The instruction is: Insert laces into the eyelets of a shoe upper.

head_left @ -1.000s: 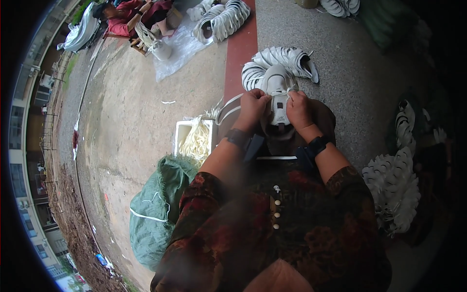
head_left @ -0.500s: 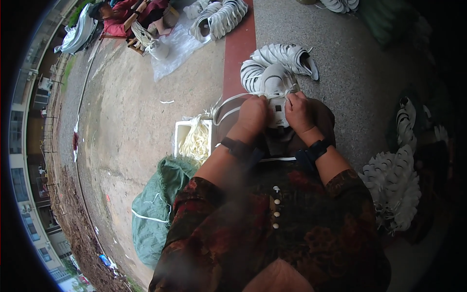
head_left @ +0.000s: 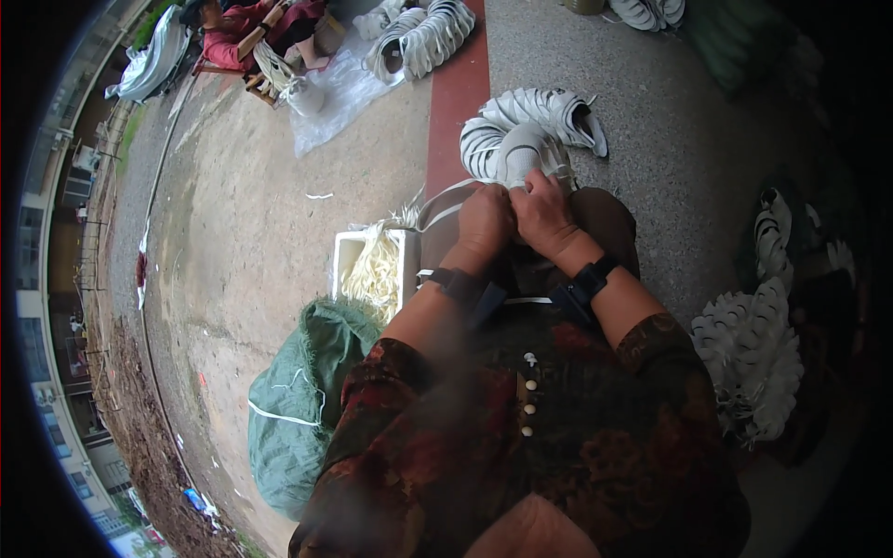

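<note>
A pale grey shoe upper (head_left: pixel 526 149) rests over my lap, its rounded toe pointing away from me. Both my hands meet at its near end and cover most of its lace opening. My left hand (head_left: pixel 486 219) is closed on a white shoelace (head_left: pixel 443 216), which loops out to the left. Close against it, my right hand (head_left: pixel 543 216) has its fingers pinched together at the upper; what they hold is hidden. Just beyond lies a curved row of nested grey-white shoe uppers (head_left: pixel 549 113).
To my left stand a white foam box (head_left: pixel 402 270) heaped with cream laces (head_left: pixel 372 279) and a green woven sack (head_left: pixel 293 400). More stacked uppers (head_left: pixel 753 358) lie at the right. Farther off, a seated person in red (head_left: pixel 228 37) is near a plastic sheet (head_left: pixel 339 98) and stacked uppers (head_left: pixel 423 42).
My right hand has moved left and up against my left hand, covering the upper's near end that showed between them. The loose lace at the left has drawn into a narrower loop.
</note>
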The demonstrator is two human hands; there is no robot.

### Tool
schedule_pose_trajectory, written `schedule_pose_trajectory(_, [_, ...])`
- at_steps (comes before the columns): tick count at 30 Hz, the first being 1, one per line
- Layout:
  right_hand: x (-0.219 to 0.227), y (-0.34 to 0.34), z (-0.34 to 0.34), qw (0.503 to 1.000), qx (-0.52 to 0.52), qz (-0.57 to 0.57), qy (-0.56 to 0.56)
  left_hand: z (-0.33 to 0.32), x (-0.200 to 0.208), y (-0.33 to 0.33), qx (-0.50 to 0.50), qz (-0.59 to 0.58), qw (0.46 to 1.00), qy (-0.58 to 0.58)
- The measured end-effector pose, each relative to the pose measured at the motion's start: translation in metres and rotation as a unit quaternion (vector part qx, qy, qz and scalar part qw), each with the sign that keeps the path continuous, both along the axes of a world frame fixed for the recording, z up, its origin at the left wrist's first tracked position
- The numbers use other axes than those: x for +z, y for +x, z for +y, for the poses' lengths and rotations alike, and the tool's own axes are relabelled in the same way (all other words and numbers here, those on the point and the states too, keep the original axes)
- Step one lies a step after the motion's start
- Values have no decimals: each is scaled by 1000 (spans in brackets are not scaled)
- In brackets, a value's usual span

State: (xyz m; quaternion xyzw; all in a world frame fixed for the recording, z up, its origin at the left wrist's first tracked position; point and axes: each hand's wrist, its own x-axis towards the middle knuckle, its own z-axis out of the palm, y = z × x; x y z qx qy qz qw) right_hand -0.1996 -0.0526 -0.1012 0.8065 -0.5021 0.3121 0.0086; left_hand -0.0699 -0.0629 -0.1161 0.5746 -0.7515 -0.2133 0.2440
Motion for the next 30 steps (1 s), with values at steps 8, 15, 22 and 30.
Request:
schedule_pose_trajectory(8, [5, -21, 9, 999, 26, 25, -3, 5, 4, 6, 31, 42, 998, 28])
schedule_pose_trajectory(15, [7, -78, 54, 999, -11, -35, 21, -4, 15, -23, -72, 81, 989, -100])
schedule_pose_trajectory(22, [0, -76, 47, 989, -14, -141, 35, -7, 8, -44, -77, -67, 980, -171])
schedule_pose_trajectory(30, [9, -124, 43, 995, -84, -32, 50, -2, 37, -3, -165, -232, 934, -218])
